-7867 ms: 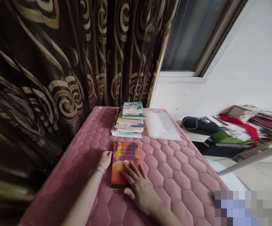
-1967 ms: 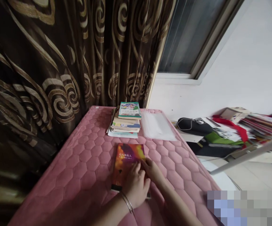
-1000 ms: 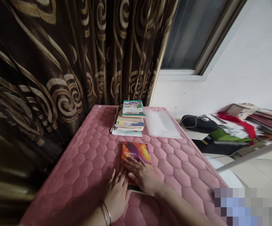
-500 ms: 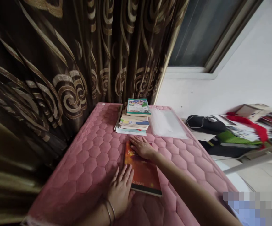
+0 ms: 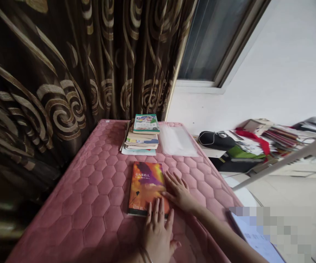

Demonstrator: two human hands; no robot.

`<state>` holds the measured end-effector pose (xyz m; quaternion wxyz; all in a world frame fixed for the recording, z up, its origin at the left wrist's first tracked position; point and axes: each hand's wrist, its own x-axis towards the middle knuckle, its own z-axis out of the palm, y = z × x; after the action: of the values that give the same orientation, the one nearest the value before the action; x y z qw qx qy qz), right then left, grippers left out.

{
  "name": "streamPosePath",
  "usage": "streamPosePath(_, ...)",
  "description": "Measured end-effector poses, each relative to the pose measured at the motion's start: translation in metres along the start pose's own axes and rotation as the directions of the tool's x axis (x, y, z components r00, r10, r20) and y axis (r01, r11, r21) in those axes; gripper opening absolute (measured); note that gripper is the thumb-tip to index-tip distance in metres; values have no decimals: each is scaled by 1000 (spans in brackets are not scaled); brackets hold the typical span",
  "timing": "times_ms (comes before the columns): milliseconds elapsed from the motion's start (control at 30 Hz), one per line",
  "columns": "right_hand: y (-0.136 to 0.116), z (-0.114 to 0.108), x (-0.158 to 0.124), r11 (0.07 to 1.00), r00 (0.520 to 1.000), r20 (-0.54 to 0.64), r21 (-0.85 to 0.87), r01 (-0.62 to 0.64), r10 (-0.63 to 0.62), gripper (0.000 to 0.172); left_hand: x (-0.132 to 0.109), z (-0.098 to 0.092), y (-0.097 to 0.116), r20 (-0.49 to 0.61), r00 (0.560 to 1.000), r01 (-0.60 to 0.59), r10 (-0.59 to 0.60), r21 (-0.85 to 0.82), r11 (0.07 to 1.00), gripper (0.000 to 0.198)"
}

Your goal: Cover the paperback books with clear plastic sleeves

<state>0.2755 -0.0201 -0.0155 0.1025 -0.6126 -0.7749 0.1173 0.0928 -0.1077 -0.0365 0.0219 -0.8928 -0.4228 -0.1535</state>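
An orange paperback book [image 5: 147, 186] with a purple patch and a small kite on its cover lies flat on the pink quilted mattress [image 5: 100, 204]. My left hand [image 5: 159, 230], a bracelet at its wrist, rests with fingers stretched over the book's lower right corner. Along the right edge of the book lies my right hand [image 5: 178, 191], its fingers spread and the thumb on the cover. Neither hand grips anything.
Beyond the orange book stands a stack of books [image 5: 141, 137], beside some clear plastic sleeves [image 5: 178, 140]. A patterned curtain [image 5: 72, 73] hangs at the left. Papers and a black bag [image 5: 216, 139] crowd a surface at the right.
My right hand has moved from the top of the book to its right edge. My left hand has shifted from its left side to the lower right corner. The view has turned rightward.
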Motion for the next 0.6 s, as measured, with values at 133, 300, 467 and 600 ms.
streamPosePath(133,-1,-7,49,987,987,-28,6,-160,160,66,-6,4,-6,13,998,-61,60,31,998,92)
streamPosePath(300,0,-20,100,969,967,-68,5,-246,246,53,-4,1,-4,38,997,-69,66,75,995,89)
streamPosePath(467,-6,-29,113,990,987,-77,20,-141,142,34,-7,-13,-28,57,985,-167,163,69,984,68)
streamPosePath(600,-11,-28,112,997,999,-52,72,4,-1,30,-8,-30,-63,40,989,-148,144,132,980,48)
